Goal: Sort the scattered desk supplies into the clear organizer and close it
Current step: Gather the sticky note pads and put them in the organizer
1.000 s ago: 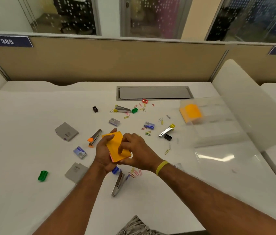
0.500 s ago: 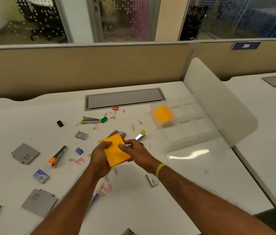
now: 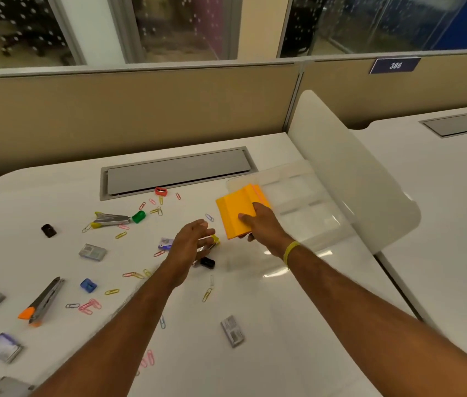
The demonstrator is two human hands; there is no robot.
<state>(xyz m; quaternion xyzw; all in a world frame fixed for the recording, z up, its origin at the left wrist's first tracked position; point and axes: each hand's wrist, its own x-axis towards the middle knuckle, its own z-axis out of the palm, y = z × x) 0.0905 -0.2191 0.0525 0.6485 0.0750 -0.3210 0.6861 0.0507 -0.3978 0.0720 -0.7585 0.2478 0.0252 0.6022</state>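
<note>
My right hand (image 3: 258, 224) grips an orange sticky-note pad (image 3: 232, 214) at the near-left corner of the clear organizer (image 3: 306, 207), whose lid lies open toward me on the desk. Another orange pad (image 3: 259, 191) sits in the organizer's left compartment, just behind the held one. My left hand (image 3: 192, 242) hovers above the desk with relaxed fingers and holds nothing. Under it lie a yellow-tipped stapler and a blue staple box (image 3: 165, 243), partly hidden.
Scattered on the white desk: several coloured paper clips, staplers (image 3: 43, 302) (image 3: 110, 219), sharpeners in red (image 3: 160, 191), green (image 3: 138, 216), blue (image 3: 88, 285) and black (image 3: 207, 263), staple boxes (image 3: 92, 252) (image 3: 232, 330), grey pads at the left edge. A frosted divider (image 3: 349, 173) stands right of the organizer.
My left hand has let go of the orange pad. My right hand has carried it away and to the right, up to the organizer. The view has turned to the right.
</note>
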